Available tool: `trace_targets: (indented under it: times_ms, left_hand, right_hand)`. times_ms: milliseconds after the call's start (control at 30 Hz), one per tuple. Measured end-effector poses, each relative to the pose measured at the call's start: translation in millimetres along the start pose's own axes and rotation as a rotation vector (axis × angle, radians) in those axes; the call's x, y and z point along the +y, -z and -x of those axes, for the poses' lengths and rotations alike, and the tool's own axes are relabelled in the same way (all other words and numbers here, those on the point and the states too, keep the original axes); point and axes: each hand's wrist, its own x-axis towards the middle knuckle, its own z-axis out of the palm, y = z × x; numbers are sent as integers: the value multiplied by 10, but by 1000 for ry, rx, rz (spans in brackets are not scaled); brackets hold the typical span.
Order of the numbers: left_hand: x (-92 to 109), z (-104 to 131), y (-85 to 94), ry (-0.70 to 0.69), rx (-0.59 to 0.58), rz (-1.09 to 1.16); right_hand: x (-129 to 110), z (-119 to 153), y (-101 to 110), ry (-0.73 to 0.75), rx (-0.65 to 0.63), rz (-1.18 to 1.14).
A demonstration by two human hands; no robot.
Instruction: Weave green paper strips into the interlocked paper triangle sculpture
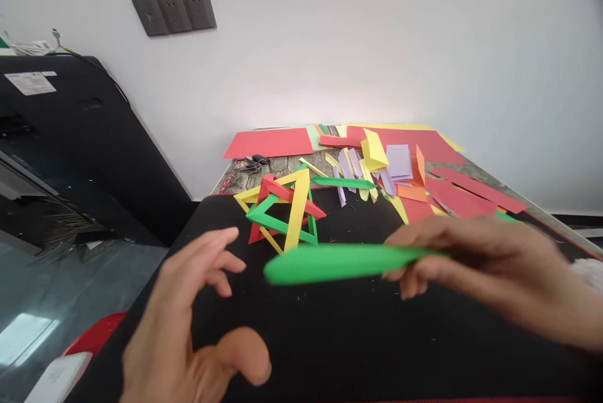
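Observation:
A folded green paper strip (330,263) is pinched at its right end by my right hand (475,265). It lies almost level above the black mat (358,340), its left end free and slightly blurred. My left hand (198,315) is raised to the left of that end, fingers curved and thumb spread, touching nothing. Just beyond the strip, a paper star model (294,218) of interlocked yellow, red and green folded strips rests on the mat. Another green folded strip (343,182) lies behind it.
Lilac and yellow folded pieces (351,167) lie in a pile at the back, beside red paper sheets (273,142) and a yellow folded card (374,150). Keys (253,164) sit at the back left. Scissors (443,206) lie at the right. A black cabinet (94,139) stands left of the table.

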Motion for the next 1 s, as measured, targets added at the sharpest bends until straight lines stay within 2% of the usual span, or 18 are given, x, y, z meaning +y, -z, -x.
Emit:
trace_targets:
  times_ms: [67, 133, 200, 400, 567, 700, 767, 833, 933, 1000]
  left_hand:
    - [71, 152, -60, 133, -49, 87]
    - [86, 260, -144, 167, -149, 166]
    - [89, 316, -220, 202, -194, 241]
    - [182, 280, -351, 403, -201, 383]
    - [147, 240, -406, 365, -267, 314]
    - [76, 240, -450, 317, -253, 243]
    - [67, 244, -477, 292, -254, 229]
    - [74, 251, -504, 286, -260, 232]
    - [83, 262, -530, 310, -244, 277]
    - [73, 264, -532, 381, -229, 333]
  right_hand:
    - [70, 75, -165, -27, -173, 8]
    - [173, 96, -299, -35, -272, 1]
    - [267, 85, -391, -14, -319, 13]
    - [375, 33, -498, 112, -247, 103]
    - [377, -37, -480, 137, -174, 221]
    - [345, -132, -486, 260, -298, 439]
    - [333, -173, -558, 312, -330, 586]
    - [339, -197, -673, 380, -302, 711]
    - [378, -197, -845, 451, -226, 733]
    - [410, -182, -908, 459, -177, 686]
